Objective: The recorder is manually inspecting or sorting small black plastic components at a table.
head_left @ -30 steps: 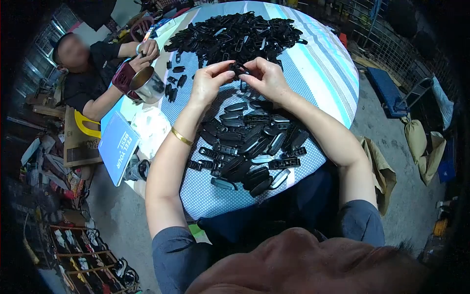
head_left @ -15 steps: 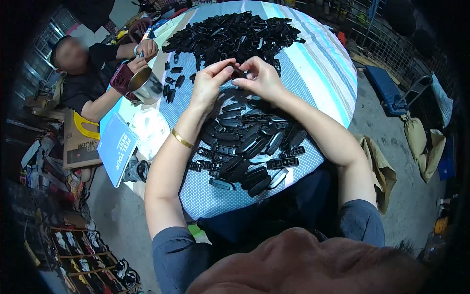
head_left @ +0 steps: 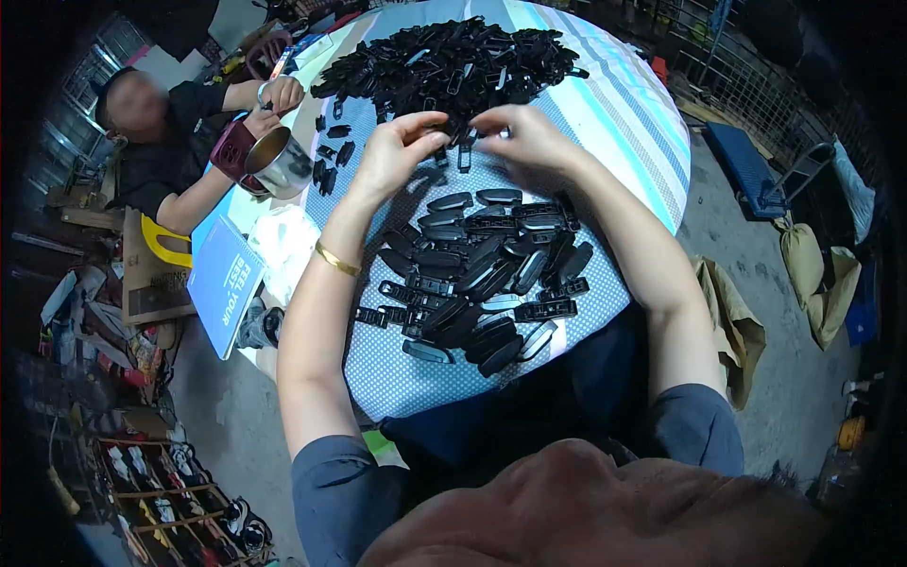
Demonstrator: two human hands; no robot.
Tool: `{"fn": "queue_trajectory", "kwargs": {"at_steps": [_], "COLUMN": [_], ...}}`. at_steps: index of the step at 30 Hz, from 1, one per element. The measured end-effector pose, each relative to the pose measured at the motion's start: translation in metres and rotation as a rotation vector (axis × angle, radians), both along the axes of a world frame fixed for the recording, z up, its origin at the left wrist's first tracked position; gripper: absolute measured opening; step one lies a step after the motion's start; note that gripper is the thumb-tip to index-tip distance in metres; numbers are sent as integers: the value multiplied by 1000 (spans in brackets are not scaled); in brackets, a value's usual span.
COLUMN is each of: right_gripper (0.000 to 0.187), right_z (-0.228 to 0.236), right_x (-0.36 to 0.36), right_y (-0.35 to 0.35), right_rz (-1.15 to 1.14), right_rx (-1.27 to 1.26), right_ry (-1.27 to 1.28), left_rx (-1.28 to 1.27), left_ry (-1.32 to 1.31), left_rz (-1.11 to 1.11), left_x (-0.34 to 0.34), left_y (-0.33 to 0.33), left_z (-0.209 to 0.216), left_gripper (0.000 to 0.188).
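My left hand [head_left: 397, 156] is at the near edge of a big heap of small black plastic parts [head_left: 463, 66]. Its thumb and index finger are apart, with dark parts beyond the tips. Facing it from the right is my right hand [head_left: 524, 140], slightly blurred, fingers spread. A black frame-like part [head_left: 465, 154] lies by its fingertips; I see no grip on it. Closer to me spreads a group of longer black pieces [head_left: 487, 269], some smooth and rounded with a glossy edge, others open like frames.
Across the left side of the table [head_left: 633, 142], another person [head_left: 156, 142] works with both hands beside a metal mug [head_left: 281, 163] and a maroon plastic container [head_left: 231, 156]. A blue notebook [head_left: 222, 283], a crumpled white plastic bag [head_left: 283, 250] and several loose black parts [head_left: 326, 175] are also at left.
My hands have come apart; before, they met around a small dark part. The right hand has shifted right, and the black frame-like part now shows between the hands.
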State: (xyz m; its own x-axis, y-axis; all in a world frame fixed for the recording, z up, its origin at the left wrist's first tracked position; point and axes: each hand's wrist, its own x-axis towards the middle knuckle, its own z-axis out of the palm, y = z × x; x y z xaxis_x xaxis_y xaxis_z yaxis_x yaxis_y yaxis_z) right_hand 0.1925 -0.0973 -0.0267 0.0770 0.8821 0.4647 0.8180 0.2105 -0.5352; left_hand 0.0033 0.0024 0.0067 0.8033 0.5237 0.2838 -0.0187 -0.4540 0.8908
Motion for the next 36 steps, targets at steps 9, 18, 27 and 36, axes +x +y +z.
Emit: {"fn": "queue_trajectory", "kwargs": {"at_steps": [9,18,27,36], "right_gripper": [37,26,27,29], "right_z": [-29,-18,-3,27], "right_x": [2,11,-24,13], "right_y": [20,15,5,-10], "right_rz": [-344,-319,152,-232], "right_rx": [67,77,56,-317], "right_ry": [-615,-359,-64,-107], "left_rx": [416,168,606,10], "left_ry": [665,390,109,57], "left_rz": [-286,-145,116,94], "left_x": [-6,-5,14,7], "left_y": [-1,11,-14,16], "left_z": [-2,-10,-26,-30], "left_gripper": [32,27,53,42]}}
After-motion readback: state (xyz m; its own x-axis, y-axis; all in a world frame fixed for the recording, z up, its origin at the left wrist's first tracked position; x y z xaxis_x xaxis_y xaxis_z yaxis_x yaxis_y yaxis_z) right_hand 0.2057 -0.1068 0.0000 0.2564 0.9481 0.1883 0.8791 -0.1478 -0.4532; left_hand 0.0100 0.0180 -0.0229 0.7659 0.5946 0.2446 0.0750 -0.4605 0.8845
